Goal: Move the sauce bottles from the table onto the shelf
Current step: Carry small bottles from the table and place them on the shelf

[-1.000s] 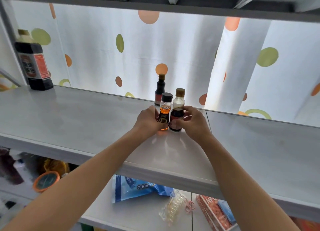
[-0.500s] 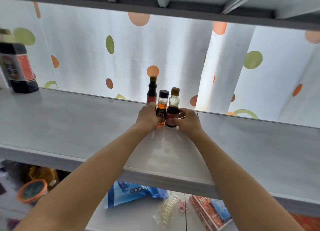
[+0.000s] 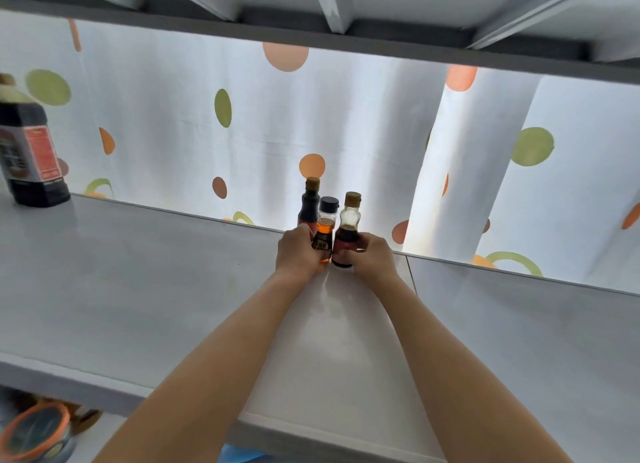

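Three small bottles stand together at the back of the shelf (image 3: 138, 289). Left hand (image 3: 297, 254) has its grip around the amber bottle (image 3: 325, 232), right hand (image 3: 372, 258) grips the brown-cap bottle (image 3: 348, 232); the dark bottle (image 3: 309, 204) stands just behind them.

Three small sauce bottles stand clustered at centre frame: a dark one (image 3: 309, 204), an amber one (image 3: 325, 225) and a half-full one (image 3: 348, 228). One large dark bottle (image 3: 29, 150) stands at far left. Two hands. At lower left, seemingly one orange-rimmed lid (image 3: 34, 431).
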Available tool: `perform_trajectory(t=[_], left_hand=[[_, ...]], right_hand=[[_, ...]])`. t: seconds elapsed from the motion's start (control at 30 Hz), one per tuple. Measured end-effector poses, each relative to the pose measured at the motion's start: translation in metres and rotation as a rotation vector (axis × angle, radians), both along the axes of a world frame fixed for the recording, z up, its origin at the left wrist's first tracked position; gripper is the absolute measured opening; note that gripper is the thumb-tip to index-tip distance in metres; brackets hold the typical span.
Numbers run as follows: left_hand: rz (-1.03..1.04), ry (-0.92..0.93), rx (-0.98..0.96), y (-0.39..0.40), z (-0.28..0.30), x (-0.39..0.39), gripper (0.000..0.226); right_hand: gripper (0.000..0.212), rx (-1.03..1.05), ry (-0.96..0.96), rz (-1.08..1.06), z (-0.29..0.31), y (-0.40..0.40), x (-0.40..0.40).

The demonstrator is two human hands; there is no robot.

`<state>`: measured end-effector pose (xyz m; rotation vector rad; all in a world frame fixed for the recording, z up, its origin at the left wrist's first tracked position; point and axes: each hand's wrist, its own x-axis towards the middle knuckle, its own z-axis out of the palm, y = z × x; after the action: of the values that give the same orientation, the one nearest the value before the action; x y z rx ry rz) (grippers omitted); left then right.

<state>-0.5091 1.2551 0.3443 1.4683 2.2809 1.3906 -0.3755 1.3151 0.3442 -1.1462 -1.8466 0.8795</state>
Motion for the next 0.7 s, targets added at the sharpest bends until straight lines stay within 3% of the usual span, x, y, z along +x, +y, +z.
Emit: perform_trajectory(t=[0.17, 0.3, 0.5, 0.7], left_hand=[[0.021, -0.031, 0.008, 0.021, -0.006, 0.0, 0.022], [-0.021, -0.026, -0.004, 0.026, -0.008, 0.002, 0.006], [-0.043, 0.089, 0.002, 0.029, -0.009, 0.005, 0.013], [-0.026, 0.092, 0.022, 0.019, 0.0, 0.011, 0.01]], right_hand=[[0.028, 0.013, 0.025, -0.029, -0.005, 0.019, -0.009], [0.031, 0.001, 0.034, -0.032, -0.005, 0.031, -0.008], [0.033, -0.019, 0.029, -0.033, -0.002, 0.038, -0.01], [0.034, -0.024, 0.006, -0.028, 0.002, 0.041, -0.013]])
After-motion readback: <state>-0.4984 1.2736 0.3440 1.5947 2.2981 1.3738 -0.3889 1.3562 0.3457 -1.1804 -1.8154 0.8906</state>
